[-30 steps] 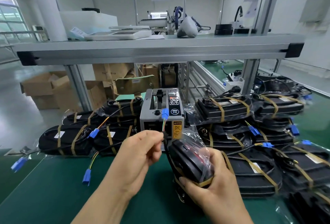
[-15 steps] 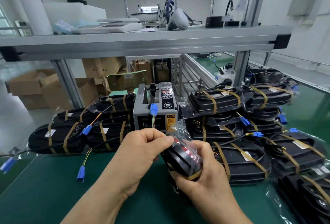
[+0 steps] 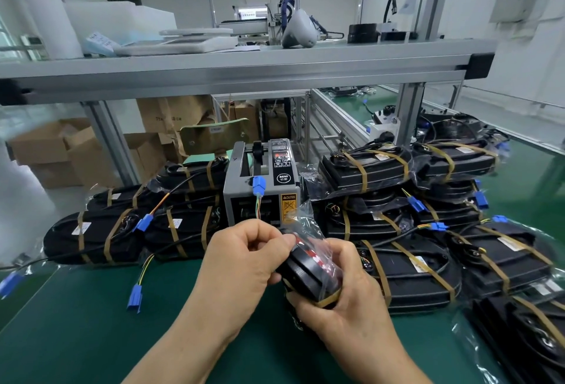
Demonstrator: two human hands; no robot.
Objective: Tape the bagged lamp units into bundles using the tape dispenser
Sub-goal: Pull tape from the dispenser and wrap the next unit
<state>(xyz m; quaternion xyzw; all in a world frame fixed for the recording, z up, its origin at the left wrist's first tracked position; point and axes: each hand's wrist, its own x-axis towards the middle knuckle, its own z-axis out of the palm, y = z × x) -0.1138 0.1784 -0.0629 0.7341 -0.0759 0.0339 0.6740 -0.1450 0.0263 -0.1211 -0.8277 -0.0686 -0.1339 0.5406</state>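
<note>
Now my left hand (image 3: 244,258) and right hand (image 3: 345,301) both curl round the bagged lamp unit (image 3: 308,272), just before the tape dispenser (image 3: 260,187); green mat (image 3: 76,322) shows left, taped bundles (image 3: 406,270) crowd my right.

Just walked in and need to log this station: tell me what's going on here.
A person holds a bagged lamp unit over the green bench. The right grip holds it from below, where a brown tape band crosses it; the left grip pinches its top. The tape dispenser stands behind, with taped bundles stacked on both sides.
</note>
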